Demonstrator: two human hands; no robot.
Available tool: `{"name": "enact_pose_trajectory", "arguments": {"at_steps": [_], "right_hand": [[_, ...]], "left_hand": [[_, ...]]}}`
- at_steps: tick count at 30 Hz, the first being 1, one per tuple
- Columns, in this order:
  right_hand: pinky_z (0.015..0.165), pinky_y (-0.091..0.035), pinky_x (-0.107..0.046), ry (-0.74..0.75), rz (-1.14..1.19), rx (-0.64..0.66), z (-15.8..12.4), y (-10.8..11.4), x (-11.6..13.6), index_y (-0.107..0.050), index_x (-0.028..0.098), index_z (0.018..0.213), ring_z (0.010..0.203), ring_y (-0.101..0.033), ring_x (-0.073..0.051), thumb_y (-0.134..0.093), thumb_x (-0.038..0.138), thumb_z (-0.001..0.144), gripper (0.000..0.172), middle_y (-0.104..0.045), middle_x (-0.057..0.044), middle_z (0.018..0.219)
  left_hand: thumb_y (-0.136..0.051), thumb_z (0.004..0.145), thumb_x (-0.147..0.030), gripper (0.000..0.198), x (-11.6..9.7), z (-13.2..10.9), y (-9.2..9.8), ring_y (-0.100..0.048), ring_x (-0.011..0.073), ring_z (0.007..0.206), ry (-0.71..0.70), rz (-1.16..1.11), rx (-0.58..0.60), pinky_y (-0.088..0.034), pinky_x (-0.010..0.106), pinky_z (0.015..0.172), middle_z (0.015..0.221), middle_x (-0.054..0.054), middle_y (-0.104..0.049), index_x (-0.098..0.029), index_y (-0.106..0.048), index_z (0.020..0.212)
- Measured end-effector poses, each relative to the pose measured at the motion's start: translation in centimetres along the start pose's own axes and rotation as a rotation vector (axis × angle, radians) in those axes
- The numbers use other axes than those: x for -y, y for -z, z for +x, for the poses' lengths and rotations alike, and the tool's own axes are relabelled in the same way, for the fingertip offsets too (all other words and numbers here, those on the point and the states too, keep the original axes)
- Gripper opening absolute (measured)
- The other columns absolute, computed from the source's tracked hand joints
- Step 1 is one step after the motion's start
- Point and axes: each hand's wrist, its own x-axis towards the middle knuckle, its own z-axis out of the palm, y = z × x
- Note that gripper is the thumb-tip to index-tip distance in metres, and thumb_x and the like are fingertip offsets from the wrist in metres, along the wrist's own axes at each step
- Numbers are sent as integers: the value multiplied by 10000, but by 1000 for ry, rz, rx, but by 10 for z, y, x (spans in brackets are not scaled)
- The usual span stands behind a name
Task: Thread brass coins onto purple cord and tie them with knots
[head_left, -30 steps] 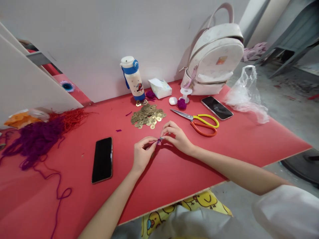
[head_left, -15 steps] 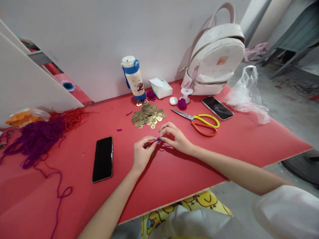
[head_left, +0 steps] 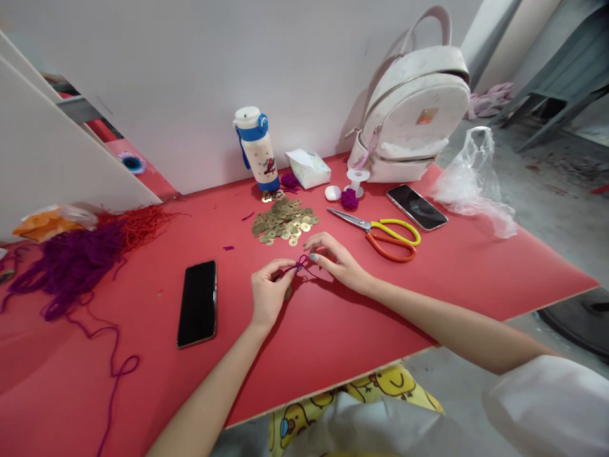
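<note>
My left hand [head_left: 271, 289] pinches a thin purple cord [head_left: 301, 261] between thumb and fingertips. A small loop of the cord stands up from the pinch, and loose ends trail to the right. Just right of the loop is my right hand [head_left: 340, 263], its thumb and index finger apart and nothing visibly held between them. Under my left palm a brass coin [head_left: 288, 292] shows in part. Beyond both hands lies a pile of brass coins with holes [head_left: 280, 219]. To the right of the pile rest scissors [head_left: 380, 233] with one yellow and one orange handle.
A black phone [head_left: 197, 303] lies left of my hands; another phone [head_left: 417, 207] is at the right. Purple yarn [head_left: 78, 260] tangles at far left. Behind stand a bottle [head_left: 257, 149], tissue pack [head_left: 309, 170], white spool [head_left: 356, 178] and white backpack [head_left: 413, 114] on the red table [head_left: 333, 343].
My right fingertips have come off the cord and moved slightly right, thumb and finger parting. A purple loop now shows above my left fingertips, which have shifted a little left.
</note>
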Motion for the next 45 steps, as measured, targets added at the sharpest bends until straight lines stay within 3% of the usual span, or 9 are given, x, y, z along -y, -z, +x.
{"name": "enact_pose_trajectory", "arguments": {"at_steps": [3,5,8,11,20,25,28,38,45], "right_hand": [[600,-493,-244,-93,104,129,-1,1,2,-622,186,947,713,-574,-122,-622,394,894,214,-599,-34,887],[451,-385,-202,-200,245,190,-2,2,3,-626,175,917,516,-462,-76,-631,428,886,255,-555,20,696],[407,-296,-187,-282,429,208,-1,4,3,-631,161,883,443,-315,-56,-658,483,853,324,-412,79,534],[395,-258,-180,-319,541,212,1,5,1,-616,168,938,440,-289,-56,-660,507,840,355,-388,88,536],[442,-364,-191,-176,221,241,-3,-1,-3,-507,208,1022,458,-462,-79,-623,413,894,269,-592,47,650],[555,-375,-227,184,-229,60,-9,1,1,-640,190,898,542,-456,-91,-598,338,921,156,-551,21,659],[566,-369,-232,326,-396,26,-9,4,-1,-724,200,893,545,-449,-91,-611,354,923,194,-547,6,681],[574,-357,-212,130,-517,32,-9,0,-3,-719,201,940,587,-499,-93,-689,447,853,263,-596,9,737],[630,-401,-216,203,-484,153,-10,-1,-2,-716,192,839,665,-561,-113,-611,340,927,201,-613,-21,793]], "left_hand": [[-712,702,-233,87,-1,-1,-1,-697,184,710,6,-10,29,-550,252,612,776,51,-759,-180,-756,755],[-713,712,-241,89,-1,-1,-1,-697,185,708,18,-12,37,-546,249,590,788,53,-761,-182,-757,761],[-713,717,-248,97,0,-1,-1,-683,170,663,20,-8,42,-526,238,549,784,50,-760,-182,-761,770],[-711,713,-244,99,0,-1,-1,-665,154,624,27,0,30,-505,226,528,763,42,-755,-179,-759,772],[-732,703,-270,123,1,-1,-1,-598,117,536,55,-19,26,-416,195,436,745,40,-734,-176,-753,780],[-743,701,-301,174,2,-2,-1,-408,56,364,137,-93,4,-334,195,365,595,1,-661,-158,-750,800],[-738,702,-289,154,1,-2,-1,-451,66,386,99,-80,-14,-350,197,371,653,20,-692,-159,-750,784],[-722,691,-228,75,2,0,-1,-695,183,732,-49,-15,-26,-552,267,680,775,54,-754,-177,-757,733],[-729,654,-206,60,-2,-2,-2,-687,173,680,-2,-74,-31,-553,253,613,754,56,-751,-176,-756,697]]}}
